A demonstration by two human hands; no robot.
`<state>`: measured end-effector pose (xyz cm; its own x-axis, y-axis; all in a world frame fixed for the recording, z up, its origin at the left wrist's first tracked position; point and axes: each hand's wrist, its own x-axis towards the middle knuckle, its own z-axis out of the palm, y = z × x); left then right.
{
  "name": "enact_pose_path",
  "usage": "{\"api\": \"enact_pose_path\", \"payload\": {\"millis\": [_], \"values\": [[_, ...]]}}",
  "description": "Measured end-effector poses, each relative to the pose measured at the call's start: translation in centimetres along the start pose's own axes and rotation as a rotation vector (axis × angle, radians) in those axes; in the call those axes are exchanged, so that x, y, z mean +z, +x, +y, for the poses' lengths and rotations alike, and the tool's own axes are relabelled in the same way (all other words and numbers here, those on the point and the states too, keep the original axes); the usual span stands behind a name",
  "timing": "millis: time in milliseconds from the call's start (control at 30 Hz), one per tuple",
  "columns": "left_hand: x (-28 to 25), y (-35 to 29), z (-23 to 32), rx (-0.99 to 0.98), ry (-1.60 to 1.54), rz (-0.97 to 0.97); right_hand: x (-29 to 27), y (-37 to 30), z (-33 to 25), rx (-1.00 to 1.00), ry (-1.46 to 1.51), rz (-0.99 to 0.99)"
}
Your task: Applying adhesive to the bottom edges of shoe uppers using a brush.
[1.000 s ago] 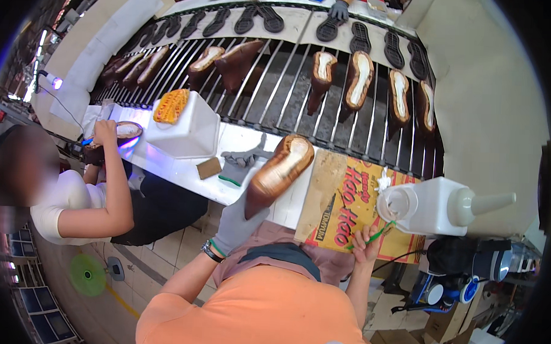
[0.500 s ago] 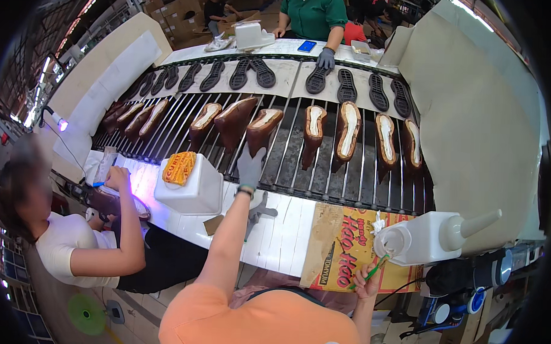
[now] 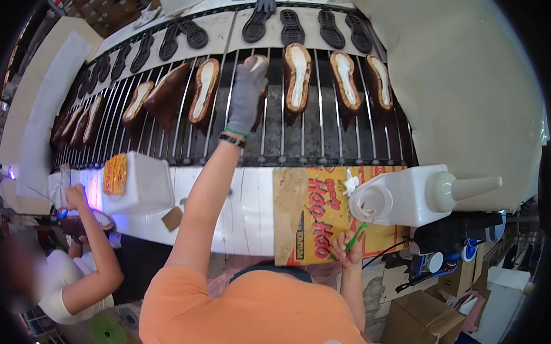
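My left hand (image 3: 248, 98), in a grey glove, reaches far over the roller conveyor (image 3: 313, 137). Its fingers are closed around a brown shoe upper (image 3: 259, 61), covering most of it. On either side stand similar brown uppers, bottoms up with white insoles, one on the left (image 3: 204, 92) and one on the right (image 3: 297, 79). Near my body, my bare right hand (image 3: 347, 250) is closed on a green-handled brush (image 3: 357, 234). The brush end points to the round mouth of a white plastic container (image 3: 417, 195) lying on its side; its tip is hard to make out.
Black rubber soles (image 3: 292, 27) line the far ledge, where another person's gloved hand (image 3: 266, 2) rests on one. A white box with a yellow packet (image 3: 115, 173) stands left. Yellow printed cardboard (image 3: 297, 233) covers the near table. A co-worker (image 3: 90, 262) works at far left.
My left hand has left one upper, which now stands straighter, and moved right and farther onto another. My right hand keeps the brush near the container. The whole view has shifted.
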<state>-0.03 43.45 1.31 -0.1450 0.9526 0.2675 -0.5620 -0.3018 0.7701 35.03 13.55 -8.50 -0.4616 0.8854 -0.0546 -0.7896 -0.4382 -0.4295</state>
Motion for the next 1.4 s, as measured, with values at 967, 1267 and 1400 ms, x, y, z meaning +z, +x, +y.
{"api": "enact_pose_path", "payload": {"millis": [967,1267,1400], "values": [[5.4,1.2,2.5,-0.169,-0.162,0.117,-0.2,0.1,0.1,0.045,0.040,0.022],[8.2,-18.9,13.6,0.666,0.388,0.085,1.5,0.3,0.0,-0.024,-0.111,0.157],[6.8,-25.9,9.9,0.163,0.881,0.371,4.9,-0.9,-2.5,-0.088,-0.432,0.311]]}}
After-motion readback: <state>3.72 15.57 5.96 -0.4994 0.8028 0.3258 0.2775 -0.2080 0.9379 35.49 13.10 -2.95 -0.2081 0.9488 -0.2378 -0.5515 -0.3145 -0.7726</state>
